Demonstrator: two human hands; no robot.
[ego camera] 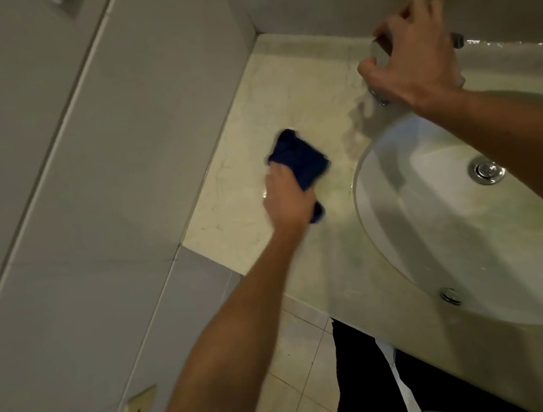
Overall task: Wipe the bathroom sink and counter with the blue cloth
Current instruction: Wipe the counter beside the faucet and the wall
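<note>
Sink [403,223] set in counter [284,100], right of wall corner. Cloth [298,159] on counter left of sink, under left hand [285,200]. Right hand [416,58] on tap behind sink; drain [486,170] in basin.

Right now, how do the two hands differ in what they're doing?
The left hand grips the bunched dark blue cloth and presses it on the pale marble counter, left of the white oval sink basin. The right hand holds no cloth; it rests over the chrome tap behind the basin. Both arms are bare.
</note>
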